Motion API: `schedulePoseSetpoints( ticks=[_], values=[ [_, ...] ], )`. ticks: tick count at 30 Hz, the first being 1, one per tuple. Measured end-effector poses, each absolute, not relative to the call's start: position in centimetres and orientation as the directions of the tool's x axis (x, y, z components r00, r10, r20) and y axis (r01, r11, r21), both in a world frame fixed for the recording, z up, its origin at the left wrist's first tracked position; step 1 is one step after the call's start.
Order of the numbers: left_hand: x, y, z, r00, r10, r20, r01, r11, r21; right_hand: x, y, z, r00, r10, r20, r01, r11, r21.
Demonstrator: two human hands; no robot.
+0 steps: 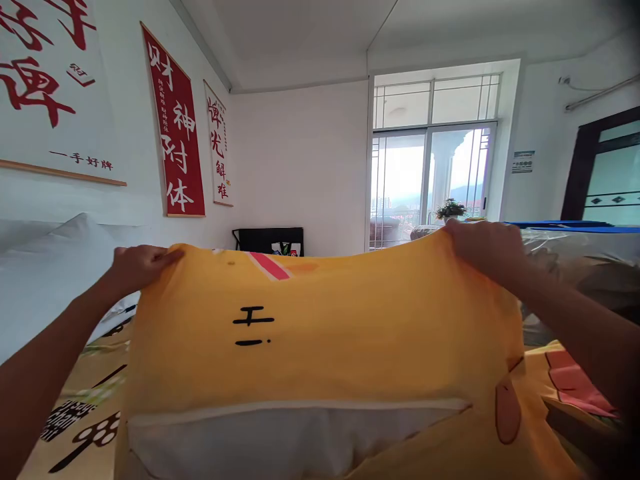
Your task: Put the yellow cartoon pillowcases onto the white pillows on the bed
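A yellow pillowcase (350, 320) with black marks and a red stripe is held up in front of me, stretched between both hands. My left hand (137, 265) is closed on its top left corner. My right hand (483, 248) is closed on its top right corner. A white pillow (280, 440) shows in the open bottom end of the case. The fingers of both hands are partly folded behind the fabric.
A bed with a printed yellow sheet (85, 413) lies below, with white bedding (45, 273) at the left. Red and white banners (175, 127) hang on the left wall. A glass balcony door (430, 180) stands ahead, and a dark door (605, 167) at right.
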State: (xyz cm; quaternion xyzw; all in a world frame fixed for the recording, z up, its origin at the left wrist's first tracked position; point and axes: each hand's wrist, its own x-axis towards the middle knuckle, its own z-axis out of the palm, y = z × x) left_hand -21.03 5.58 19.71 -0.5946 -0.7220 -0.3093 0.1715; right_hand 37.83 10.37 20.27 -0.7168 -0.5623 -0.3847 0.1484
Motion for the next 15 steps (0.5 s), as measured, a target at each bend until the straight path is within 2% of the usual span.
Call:
schedulePoseSetpoints(
  ticks=[3, 6, 8, 10, 12, 14, 15],
  values=[
    [-18.5, 7.9, 18.5, -0.205, 0.866, 0.457, 0.979, 0.17, 0.116, 36.7, 12.5, 18.9, 0.018, 0.734, 0.679, 0.943, -0.238, 0.232],
    [-17.2, 9.9, 16.0, -0.205, 0.86, 0.468, 0.979, 0.185, 0.088, 36.9, 14.1, 17.0, 0.016, 0.732, 0.681, 0.961, -0.201, 0.193],
    [-17.3, 11.0, 13.7, -0.19, 0.826, 0.53, 0.982, 0.16, 0.102, 37.5, 14.9, 14.9, 0.026, 0.737, 0.676, 0.972, -0.177, 0.156],
    [-17.6, 11.9, 10.6, -0.227, 0.758, 0.612, 0.971, 0.124, 0.206, 38.1, 15.5, 11.4, 0.045, 0.75, 0.66, 0.981, -0.156, 0.111],
    [-17.6, 12.5, 6.5, -0.303, 0.729, 0.613, 0.921, 0.058, 0.385, 38.2, 16.0, 6.1, 0.058, 0.783, 0.619, 0.991, -0.121, 0.061],
    [-17.1, 12.5, 1.3, -0.281, 0.834, 0.475, 0.832, -0.035, 0.554, 37.7, 16.1, -0.8, 0.015, 0.855, 0.519, 1.0, -0.025, 0.012],
    [-16.7, 12.3, -1.4, -0.206, 0.908, 0.364, 0.774, -0.076, 0.629, 37.5, 16.0, -4.4, -0.054, 0.888, 0.458, 0.99, 0.108, -0.093]
  ],
)
